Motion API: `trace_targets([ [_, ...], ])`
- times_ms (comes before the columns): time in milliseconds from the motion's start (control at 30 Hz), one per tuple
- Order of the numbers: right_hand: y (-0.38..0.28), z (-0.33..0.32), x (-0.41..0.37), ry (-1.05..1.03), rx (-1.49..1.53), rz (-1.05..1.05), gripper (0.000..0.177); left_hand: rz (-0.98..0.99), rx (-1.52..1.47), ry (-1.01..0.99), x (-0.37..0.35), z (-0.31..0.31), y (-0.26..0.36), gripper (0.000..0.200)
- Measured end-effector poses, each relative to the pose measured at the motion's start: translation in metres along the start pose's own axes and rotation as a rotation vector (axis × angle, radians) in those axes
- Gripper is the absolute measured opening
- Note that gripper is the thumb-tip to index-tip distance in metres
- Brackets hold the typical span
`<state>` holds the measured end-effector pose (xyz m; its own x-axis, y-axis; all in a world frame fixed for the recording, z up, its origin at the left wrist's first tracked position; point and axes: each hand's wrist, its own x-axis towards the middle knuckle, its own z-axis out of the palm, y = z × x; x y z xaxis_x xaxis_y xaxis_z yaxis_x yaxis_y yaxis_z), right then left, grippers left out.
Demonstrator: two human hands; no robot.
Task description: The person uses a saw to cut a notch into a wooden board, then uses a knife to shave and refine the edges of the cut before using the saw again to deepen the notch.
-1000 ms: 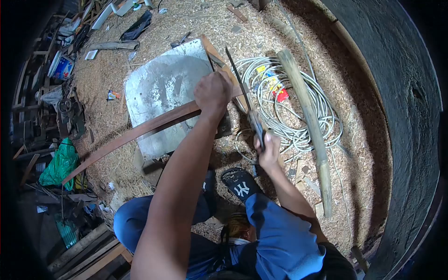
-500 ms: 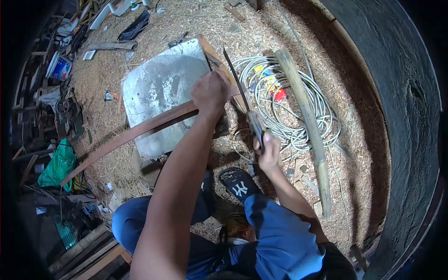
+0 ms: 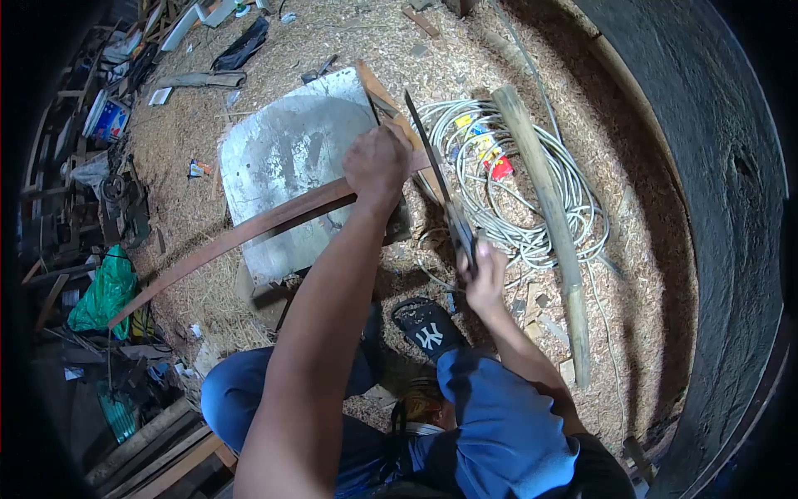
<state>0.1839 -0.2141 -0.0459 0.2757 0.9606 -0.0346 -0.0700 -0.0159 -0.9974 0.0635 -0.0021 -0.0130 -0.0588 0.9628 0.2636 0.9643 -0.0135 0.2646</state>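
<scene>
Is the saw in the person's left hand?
No, the right hand holds the saw, while the left hand grips the long wooden strip.

The wood strip point(image 3: 274, 216) lies across the surface point(image 3: 283, 137); to its right, the pole point(image 3: 548, 208) lies over the coiled cable point(image 3: 524, 246).

Support surfaces: chip-covered floor point(image 3: 640, 208) and pale, scuffed slab point(image 3: 283, 133).
From my remote station, I read the slab as the raised support; a long reddish-brown wooden strip point(image 3: 241, 237) crosses its face and overhangs the left edge. On the floor to the slab's right, I identify a coiled pale cable point(image 3: 532, 249), a red-and-yellow packet point(image 3: 499, 169) within the coil, and a wooden pole point(image 3: 543, 191) laid over it. Beyond the slab I register a black sheet-like item point(image 3: 241, 43) and a weathered wood length point(image 3: 202, 81).
</scene>
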Motion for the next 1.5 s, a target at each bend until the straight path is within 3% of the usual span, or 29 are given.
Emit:
trace_targets([
  [33,-0.005,-0.001,-0.020,0.046,0.033,0.117,0.049,-0.011,-0.007,-0.058,0.001,0.000,-0.001,0.035],
  [100,0.007,-0.021,-0.060,-0.012,-0.007,0.016,0.045,-0.023,-0.013,-0.117,0.004,-0.004,0.001,0.037],
  [167,0.008,-0.019,-0.084,0.096,0.174,0.070,0.044,-0.104,0.045,-0.257,0.004,-0.009,0.005,0.036],
  [200,0.003,-0.021,-0.083,0.063,0.119,0.065,0.044,-0.109,0.049,-0.263,0.000,-0.005,0.000,0.036],
  [267,0.001,-0.021,-0.060,0.021,0.048,0.052,0.045,0.016,0.004,-0.164,0.000,0.004,-0.005,0.035],
  [367,0.000,0.002,-0.001,0.070,0.037,0.109,0.047,0.034,-0.055,-0.087,0.001,0.003,-0.006,0.041],
  [500,-0.004,-0.001,-0.006,0.026,0.015,0.068,0.048,-0.001,-0.005,-0.026,0.000,0.005,-0.004,0.036],
  [667,-0.016,-0.028,-0.083,0.026,0.100,0.159,0.048,-0.014,0.026,-0.142,0.001,0.003,-0.003,0.035],
  [767,-0.015,-0.018,-0.037,-0.028,-0.083,0.011,0.048,0.011,-0.054,-0.130,-0.001,-0.004,-0.001,0.032],
  [867,-0.001,0.007,0.010,0.050,-0.027,0.041,0.049,0.030,-0.028,-0.123,-0.001,-0.009,-0.001,0.035],
  [1000,-0.023,0.007,0.010,0.031,0.005,0.115,0.048,-0.076,-0.024,-0.207,0.002,-0.009,0.003,0.036],
  [1167,-0.028,0.010,-0.011,0.044,0.146,0.241,0.046,0.028,-0.008,-0.118,-0.006,-0.001,0.002,0.041],
  [1300,-0.013,0.010,-0.007,0.055,0.178,0.152,0.046,0.021,-0.072,-0.065,-0.006,0.000,0.006,0.045],
  [1333,-0.013,0.007,-0.004,0.069,0.072,0.142,0.046,0.023,-0.077,-0.071,-0.005,-0.001,0.008,0.045],
  [1500,-0.025,0.014,0.013,0.079,0.005,0.127,0.044,-0.161,0.015,-0.175,0.005,-0.002,0.013,0.049],
])
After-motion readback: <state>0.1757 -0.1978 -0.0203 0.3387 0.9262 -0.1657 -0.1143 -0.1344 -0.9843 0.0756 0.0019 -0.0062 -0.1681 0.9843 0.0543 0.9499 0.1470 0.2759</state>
